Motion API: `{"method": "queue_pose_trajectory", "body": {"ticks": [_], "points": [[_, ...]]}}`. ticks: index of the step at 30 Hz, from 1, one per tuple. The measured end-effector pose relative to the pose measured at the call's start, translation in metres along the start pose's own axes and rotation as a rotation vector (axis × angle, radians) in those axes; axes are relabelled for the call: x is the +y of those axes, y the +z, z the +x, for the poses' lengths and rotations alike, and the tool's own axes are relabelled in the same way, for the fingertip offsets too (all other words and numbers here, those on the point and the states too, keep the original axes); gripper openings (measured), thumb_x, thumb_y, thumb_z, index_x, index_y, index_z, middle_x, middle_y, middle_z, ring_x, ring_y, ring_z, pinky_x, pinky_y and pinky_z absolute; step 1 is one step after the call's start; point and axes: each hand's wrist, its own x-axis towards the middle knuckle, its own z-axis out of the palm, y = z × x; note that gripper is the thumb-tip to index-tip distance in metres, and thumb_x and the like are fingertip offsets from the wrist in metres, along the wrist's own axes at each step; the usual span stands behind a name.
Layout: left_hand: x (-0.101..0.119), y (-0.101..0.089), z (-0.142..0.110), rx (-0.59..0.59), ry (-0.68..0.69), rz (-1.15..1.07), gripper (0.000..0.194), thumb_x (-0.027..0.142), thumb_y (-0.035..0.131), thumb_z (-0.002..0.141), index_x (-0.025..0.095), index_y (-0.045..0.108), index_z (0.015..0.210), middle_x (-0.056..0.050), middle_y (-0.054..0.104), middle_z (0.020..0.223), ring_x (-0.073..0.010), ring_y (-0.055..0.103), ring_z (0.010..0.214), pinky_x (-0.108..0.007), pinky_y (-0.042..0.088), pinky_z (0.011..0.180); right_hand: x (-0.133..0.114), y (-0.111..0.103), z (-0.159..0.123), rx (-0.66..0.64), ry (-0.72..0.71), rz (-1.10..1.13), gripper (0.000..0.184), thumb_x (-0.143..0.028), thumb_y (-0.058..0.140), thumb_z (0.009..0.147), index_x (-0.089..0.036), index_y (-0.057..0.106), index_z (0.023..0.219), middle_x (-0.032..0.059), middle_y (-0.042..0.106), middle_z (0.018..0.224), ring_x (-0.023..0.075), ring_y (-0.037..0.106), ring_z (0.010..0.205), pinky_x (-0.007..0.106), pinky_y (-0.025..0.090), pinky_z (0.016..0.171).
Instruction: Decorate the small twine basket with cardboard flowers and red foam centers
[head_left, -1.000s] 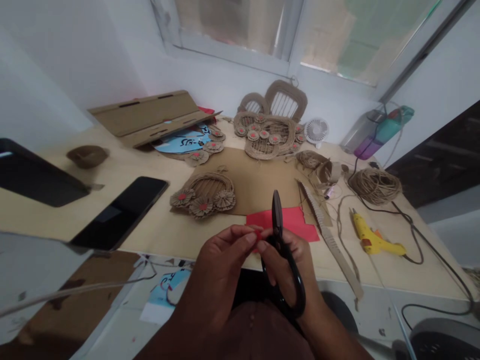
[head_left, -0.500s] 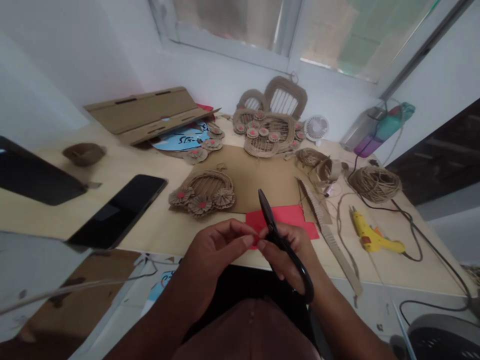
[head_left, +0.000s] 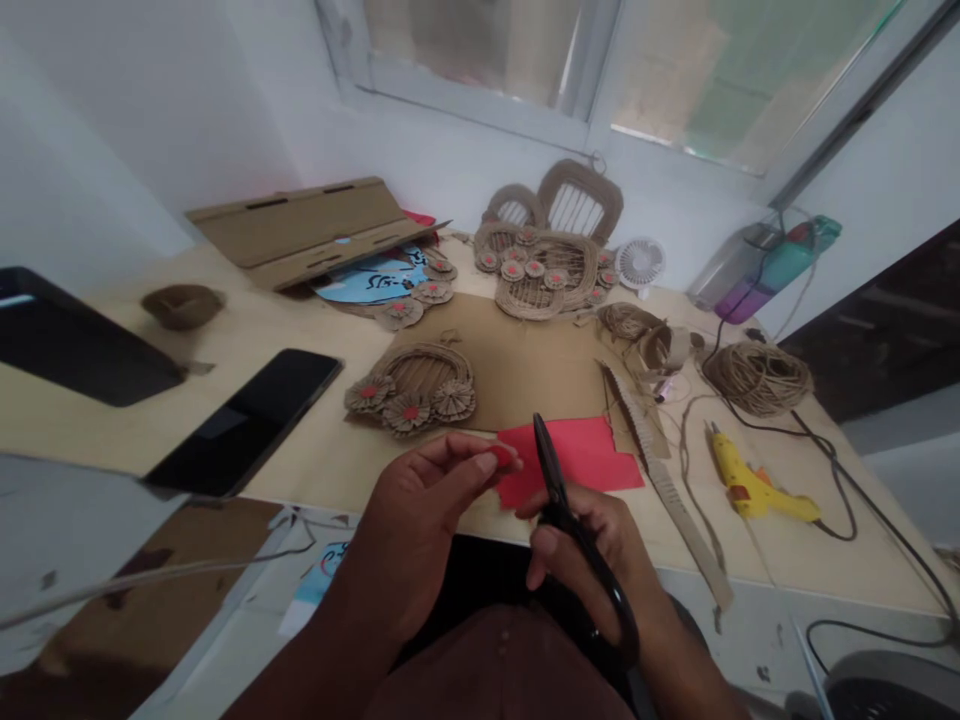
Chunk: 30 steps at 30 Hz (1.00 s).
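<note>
Between the thumb and fingers of my left hand [head_left: 431, 510] is a small piece of red paper [head_left: 502, 456]. My right hand [head_left: 600, 560] is wrapped round black scissors [head_left: 553, 475], whose blades look closed and point away from me. Beyond both hands, a larger red paper sheet [head_left: 577, 455] lies at the near edge of a brown cardboard sheet [head_left: 517, 375]. Left of it rests a twine-wrapped piece [head_left: 427, 372] with several pleated paper flowers, some with red centres.
A phone [head_left: 247, 425] lies at left beside a dark upright device [head_left: 75, 340]. On the right are a yellow glue gun [head_left: 757, 485] with its cord, a twine ball [head_left: 759, 378] and a corrugated strip [head_left: 675, 500]. Twine-wrapped frames [head_left: 551, 265] and a small fan [head_left: 640, 262] stand at the back.
My hands have moved apart; the right one, with the scissors, has dropped lower and toward me. The red piece stays in my left fingers and shows more. The view has shifted slightly.
</note>
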Motion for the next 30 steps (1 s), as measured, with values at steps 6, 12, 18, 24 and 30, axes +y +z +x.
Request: {"method": "queue_pose_trajectory", "body": {"ticks": [6, 12, 18, 24, 30], "points": [[0.007, 0.011, -0.006, 0.03, -0.002, -0.063, 0.004, 0.018, 0.072, 0.068, 0.018, 0.07, 0.065, -0.002, 0.073, 0.069, -0.0144, 0.064, 0.07, -0.024, 0.05, 0.071, 0.013, 0.005, -0.011, -0.04, -0.087, 0.056, 0.039, -0.051, 0.064, 0.079, -0.017, 0.062, 0.098, 0.0029, 0.065, 0.069, 0.0145, 0.055, 0.057, 0.023, 0.042, 0.052], [0.008, 0.016, -0.014, 0.038, -0.045, -0.094, 0.005, 0.018, 0.071, 0.068, 0.018, 0.066, 0.067, -0.001, 0.07, 0.064, -0.0121, 0.062, 0.061, -0.021, 0.05, 0.06, 0.014, 0.011, -0.013, -0.079, -0.177, 0.019, 0.039, -0.053, 0.057, 0.086, -0.018, 0.06, 0.103, 0.004, 0.061, 0.078, 0.0183, 0.056, 0.072, 0.027, 0.043, 0.063], [0.006, 0.017, -0.016, 0.0, -0.044, -0.074, 0.01, 0.019, 0.072, 0.068, 0.017, 0.063, 0.065, 0.001, 0.063, 0.057, -0.0107, 0.055, 0.054, -0.021, 0.045, 0.055, 0.014, 0.019, -0.01, 0.017, -0.175, -0.041, 0.039, -0.054, 0.053, 0.088, -0.017, 0.062, 0.095, -0.0023, 0.049, 0.062, 0.0132, 0.044, 0.055, 0.025, 0.035, 0.053], [0.006, 0.02, -0.014, 0.0, -0.045, -0.07, 0.01, 0.02, 0.073, 0.064, 0.016, 0.064, 0.063, 0.001, 0.063, 0.056, -0.0108, 0.053, 0.053, -0.022, 0.044, 0.056, 0.016, 0.022, -0.005, 0.055, -0.154, -0.002, 0.044, -0.056, 0.056, 0.086, -0.014, 0.065, 0.093, -0.005, 0.041, 0.056, 0.0095, 0.035, 0.047, 0.022, 0.026, 0.044], [0.004, 0.02, -0.013, 0.022, -0.045, -0.073, 0.01, 0.02, 0.074, 0.063, 0.016, 0.064, 0.062, 0.002, 0.062, 0.055, -0.0105, 0.053, 0.052, -0.022, 0.043, 0.055, 0.021, 0.02, -0.005, 0.075, -0.128, -0.014, 0.047, -0.058, 0.058, 0.084, -0.013, 0.07, 0.09, -0.0052, 0.037, 0.055, 0.0081, 0.03, 0.045, 0.02, 0.023, 0.04]]}}
